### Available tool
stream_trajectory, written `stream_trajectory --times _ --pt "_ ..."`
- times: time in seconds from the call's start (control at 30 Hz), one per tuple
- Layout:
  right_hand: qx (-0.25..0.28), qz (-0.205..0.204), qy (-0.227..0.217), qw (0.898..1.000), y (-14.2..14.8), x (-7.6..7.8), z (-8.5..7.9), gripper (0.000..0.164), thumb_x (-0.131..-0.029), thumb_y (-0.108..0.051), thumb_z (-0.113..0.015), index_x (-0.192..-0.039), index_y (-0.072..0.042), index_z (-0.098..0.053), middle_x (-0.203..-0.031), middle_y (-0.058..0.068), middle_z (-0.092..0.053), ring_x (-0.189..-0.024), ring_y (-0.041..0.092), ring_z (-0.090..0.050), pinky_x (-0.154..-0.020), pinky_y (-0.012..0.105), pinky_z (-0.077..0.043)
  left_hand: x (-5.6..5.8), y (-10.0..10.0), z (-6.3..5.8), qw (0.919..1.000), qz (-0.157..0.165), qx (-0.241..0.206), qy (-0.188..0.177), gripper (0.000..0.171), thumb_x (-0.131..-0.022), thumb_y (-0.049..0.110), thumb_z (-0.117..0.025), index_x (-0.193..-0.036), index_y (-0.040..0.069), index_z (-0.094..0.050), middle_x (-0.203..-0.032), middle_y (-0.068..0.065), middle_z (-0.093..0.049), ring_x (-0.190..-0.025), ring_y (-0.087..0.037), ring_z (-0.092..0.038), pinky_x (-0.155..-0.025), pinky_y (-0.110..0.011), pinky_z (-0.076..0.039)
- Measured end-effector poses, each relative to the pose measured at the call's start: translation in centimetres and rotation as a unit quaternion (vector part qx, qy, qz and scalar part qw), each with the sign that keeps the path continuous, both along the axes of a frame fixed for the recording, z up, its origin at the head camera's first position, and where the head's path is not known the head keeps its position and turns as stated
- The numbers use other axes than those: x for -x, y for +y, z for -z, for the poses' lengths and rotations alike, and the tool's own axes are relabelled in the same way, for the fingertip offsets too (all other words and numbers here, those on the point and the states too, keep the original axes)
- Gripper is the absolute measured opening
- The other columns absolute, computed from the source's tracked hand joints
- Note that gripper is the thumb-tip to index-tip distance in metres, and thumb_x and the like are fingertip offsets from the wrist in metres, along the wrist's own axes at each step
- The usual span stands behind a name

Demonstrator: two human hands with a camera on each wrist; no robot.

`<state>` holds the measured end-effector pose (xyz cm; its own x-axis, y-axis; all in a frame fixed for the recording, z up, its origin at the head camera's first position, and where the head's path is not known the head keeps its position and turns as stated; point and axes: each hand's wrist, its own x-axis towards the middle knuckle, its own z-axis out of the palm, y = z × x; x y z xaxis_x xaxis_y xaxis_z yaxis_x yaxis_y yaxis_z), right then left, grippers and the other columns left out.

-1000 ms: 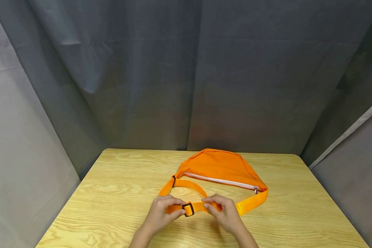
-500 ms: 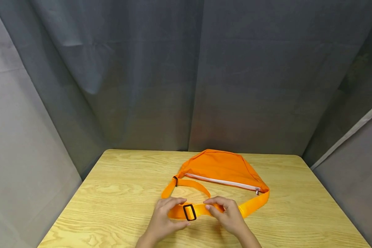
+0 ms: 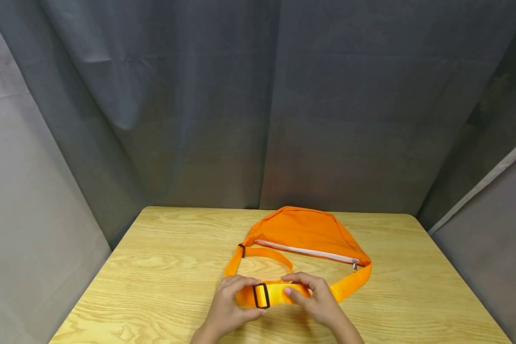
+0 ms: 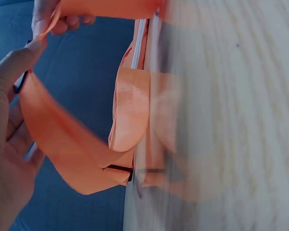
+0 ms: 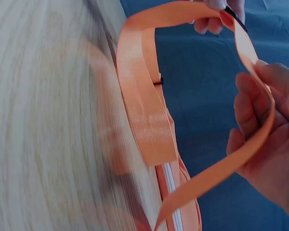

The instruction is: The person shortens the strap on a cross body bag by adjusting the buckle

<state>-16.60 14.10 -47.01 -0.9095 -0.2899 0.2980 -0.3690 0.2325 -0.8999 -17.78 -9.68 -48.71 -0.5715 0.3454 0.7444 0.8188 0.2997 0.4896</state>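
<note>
An orange waist bag [image 3: 305,231] lies toward the back of the table, its white zipper [image 3: 305,250] facing the person. Its orange strap [image 3: 279,293] is lifted in front, passing through a black slide buckle [image 3: 262,295]. My left hand [image 3: 230,303] holds this buckle between thumb and fingers, at its top and bottom edges. To the right of it, my right hand [image 3: 316,298] pinches the strap between thumb and forefinger. In the right wrist view the strap [image 5: 216,171] runs down past the palm toward the bag. A second black fitting [image 3: 241,250] sits at the bag's left end.
The bag rests on a light wood-grain table [image 3: 163,267]. A loose strap loop [image 3: 266,253] curves between the bag and the hands. A dark grey curtain [image 3: 206,119] hangs behind, with lighter grey panels [image 3: 34,191] at both sides.
The buckle and the strap beside it have tilted to face the head camera more fully. The left thumb opened away from the buckle, then came to its lower edge. The bag stays put.
</note>
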Motion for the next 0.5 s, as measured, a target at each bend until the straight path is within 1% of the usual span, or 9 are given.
stream_trajectory --times 0.13,0.17,0.37,0.5 --pt "-0.033 -0.005 0.005 0.999 0.47 -0.1 -0.16 0.016 -0.087 -0.021 -0.066 -0.097 -0.01 -0.07 -0.095 0.0 -0.068 -0.087 0.014 -0.059 -0.077 0.028 -0.048 0.01 -0.27 -0.17 0.9988 0.043 0.0 -0.024 0.052 -0.057 0.012 -0.089 -0.104 0.007 -0.066 -0.097 -0.001 -0.067 -0.086 -0.014 -0.064 -0.069 -0.034 -0.053" --pt "-0.037 -0.006 0.007 0.999 0.52 -0.13 -0.2 0.015 -0.087 -0.021 -0.066 -0.096 -0.01 -0.07 -0.094 0.0 -0.068 -0.087 0.013 -0.059 -0.077 0.028 -0.047 0.0 -0.32 -0.2 0.9985 0.047 0.002 -0.028 0.052 -0.057 0.011 -0.089 -0.104 0.007 -0.066 -0.098 -0.002 -0.067 -0.086 -0.014 -0.064 -0.068 -0.034 -0.053" --pt "-0.041 -0.002 0.025 0.999 0.41 -0.12 -0.04 0.012 -0.087 -0.014 -0.066 -0.094 -0.005 -0.07 -0.091 0.005 -0.068 -0.086 0.013 -0.06 -0.077 0.028 -0.047 -0.13 -0.43 -0.31 0.9987 0.035 0.017 -0.035 0.052 -0.058 0.012 -0.088 -0.106 0.01 -0.066 -0.098 0.001 -0.066 -0.086 -0.013 -0.062 -0.07 -0.033 -0.052" --pt "-0.018 -0.01 0.029 0.999 0.12 -0.14 0.08 0.008 -0.086 -0.006 -0.065 -0.092 -0.003 -0.069 -0.088 0.008 -0.068 -0.083 0.013 -0.06 -0.074 0.028 -0.048 -0.2 -0.43 -0.44 0.9986 0.035 0.015 -0.036 0.052 -0.059 0.013 -0.088 -0.106 0.011 -0.066 -0.096 0.001 -0.066 -0.084 -0.013 -0.062 -0.069 -0.033 -0.052"
